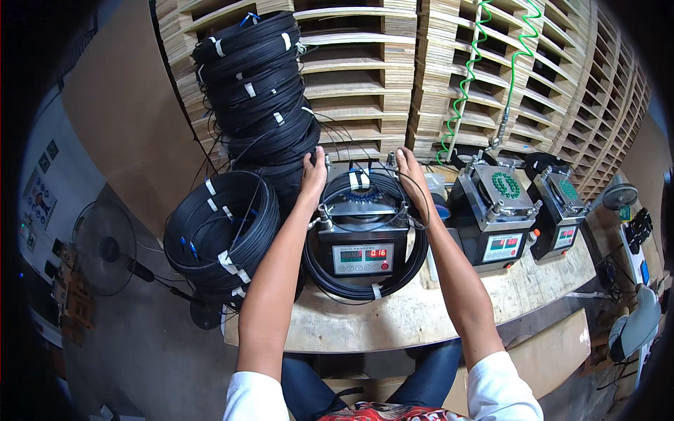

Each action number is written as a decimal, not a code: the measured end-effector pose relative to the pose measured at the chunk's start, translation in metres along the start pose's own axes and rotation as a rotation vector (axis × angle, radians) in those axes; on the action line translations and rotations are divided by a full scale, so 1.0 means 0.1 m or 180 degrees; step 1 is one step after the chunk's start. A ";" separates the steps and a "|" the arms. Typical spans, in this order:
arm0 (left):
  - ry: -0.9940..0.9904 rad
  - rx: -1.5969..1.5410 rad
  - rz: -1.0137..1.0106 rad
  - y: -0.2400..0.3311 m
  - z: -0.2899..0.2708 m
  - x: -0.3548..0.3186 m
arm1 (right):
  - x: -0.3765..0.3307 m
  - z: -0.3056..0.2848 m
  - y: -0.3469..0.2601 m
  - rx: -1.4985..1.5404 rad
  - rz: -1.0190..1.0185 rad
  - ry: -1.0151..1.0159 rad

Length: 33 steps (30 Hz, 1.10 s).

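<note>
A benchtop machine (pixel 362 245) with a lit display panel stands in front of me on the wooden table. Round it hangs a coil of black cable (pixel 316 270), tied with white tape, and part of the coil lies over its top. My left hand (pixel 314 175) is closed at the machine's far left corner, with something dark at its fingertips. At the far right corner my right hand (pixel 413 177) is closed beside a metal post (pixel 391 161), a cable strand crossing its wrist. What each hand grips is mostly hidden.
Left of the machine stand a wide cable coil (pixel 232 238) and a tall stack of coils (pixel 260 98). Two similar machines, one nearer (pixel 495 217) and one farther (pixel 560 210), stand on the right. Green spiral hoses (pixel 463 88) hang before stacked pallets (pixel 358 84). A fan (pixel 105 249) stands far left.
</note>
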<state>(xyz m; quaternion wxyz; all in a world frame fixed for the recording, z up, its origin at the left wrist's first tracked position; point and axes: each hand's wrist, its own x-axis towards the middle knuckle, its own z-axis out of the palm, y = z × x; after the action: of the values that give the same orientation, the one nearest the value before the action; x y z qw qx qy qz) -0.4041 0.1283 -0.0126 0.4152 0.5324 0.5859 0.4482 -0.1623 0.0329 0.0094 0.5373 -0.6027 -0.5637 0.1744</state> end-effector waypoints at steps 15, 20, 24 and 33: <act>0.0054 -0.0060 -0.0058 0.02 -0.04 0.00 | 0.06 0.07 0.15 0.0294 0.0123 0.0114; 0.0068 -0.0207 0.0059 -0.17 0.03 0.24 | 0.04 0.05 0.04 -0.0067 -0.0169 0.0006; 0.0447 -0.0102 -0.0040 -0.31 -0.01 0.37 | -0.01 0.09 -0.08 0.0125 -0.0140 -0.0258; 0.0368 0.0014 -0.0108 -0.07 -0.03 0.12 | 0.04 0.02 0.15 0.0564 -0.0350 -0.0056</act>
<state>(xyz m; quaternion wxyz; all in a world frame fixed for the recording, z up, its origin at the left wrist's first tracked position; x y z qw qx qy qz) -0.4102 0.1395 -0.0189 0.3870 0.4965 0.6188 0.4699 -0.1556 0.0407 -0.0028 0.5923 -0.5195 -0.5829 0.1990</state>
